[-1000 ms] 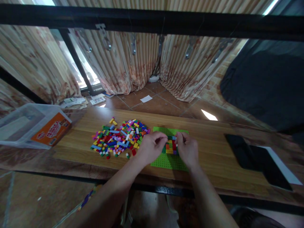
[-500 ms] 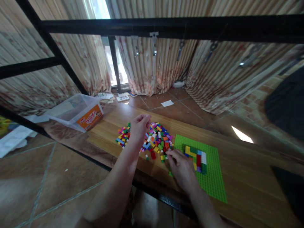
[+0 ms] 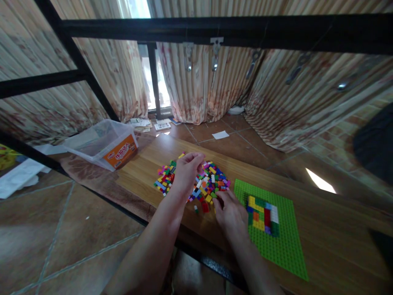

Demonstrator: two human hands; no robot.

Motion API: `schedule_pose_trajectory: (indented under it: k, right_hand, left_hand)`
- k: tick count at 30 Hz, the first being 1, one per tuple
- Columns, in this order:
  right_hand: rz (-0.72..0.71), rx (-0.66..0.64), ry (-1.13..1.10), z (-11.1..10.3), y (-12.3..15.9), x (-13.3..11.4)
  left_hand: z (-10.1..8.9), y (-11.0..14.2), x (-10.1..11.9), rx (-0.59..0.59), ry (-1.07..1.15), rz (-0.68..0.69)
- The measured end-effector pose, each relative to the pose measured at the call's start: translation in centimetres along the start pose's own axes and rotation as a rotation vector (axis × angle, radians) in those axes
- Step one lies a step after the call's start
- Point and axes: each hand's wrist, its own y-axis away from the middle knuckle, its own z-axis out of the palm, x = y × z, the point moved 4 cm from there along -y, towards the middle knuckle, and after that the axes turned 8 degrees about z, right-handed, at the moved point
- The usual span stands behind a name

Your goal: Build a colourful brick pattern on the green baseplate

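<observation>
Small toy building bricks (image 3: 211, 178) in many colours lie in a loose pile on the wooden tabletop. Over the middle of the pile hovers my left hand (image 3: 188, 169), fingertips pinched together; whatever they may hold is too small to make out. My right hand (image 3: 231, 211) is at the pile's near right edge, its fingers curled down among the bricks, and what is between the fingertips is hidden. To its right lies a green studded baseplate (image 3: 288, 241). On that plate sits a low block of joined bricks (image 3: 259, 215) in yellow, green, red, orange, blue and white.
A clear plastic bin (image 3: 92, 141) with an orange label stands at the table's left end. A dark object (image 3: 382, 246) is at the right end. Black metal bars (image 3: 196, 28) with hanging clips cross above the table's far side. Curtains and papers lie beyond.
My right hand has shifted left, off the baseplate's edge and closer to the pile, uncovering more of the joined bricks. My left hand stays pinched over the pile. The view has turned slightly.
</observation>
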Motion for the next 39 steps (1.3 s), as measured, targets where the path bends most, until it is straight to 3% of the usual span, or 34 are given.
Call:
schedule_pose_trajectory:
  k: [17, 39]
  right_hand:
    - [-0.03, -0.111, -0.009, 0.6, -0.4, -1.4]
    - [-0.095, -0.074, -0.038, 1.2, -0.6, -1.0]
  left_hand:
    - [0.6, 0.5, -0.1, -0.035, -0.022, -0.049]
    - [0.0, 0.2, -0.3, -0.014, -0.04, -0.022]
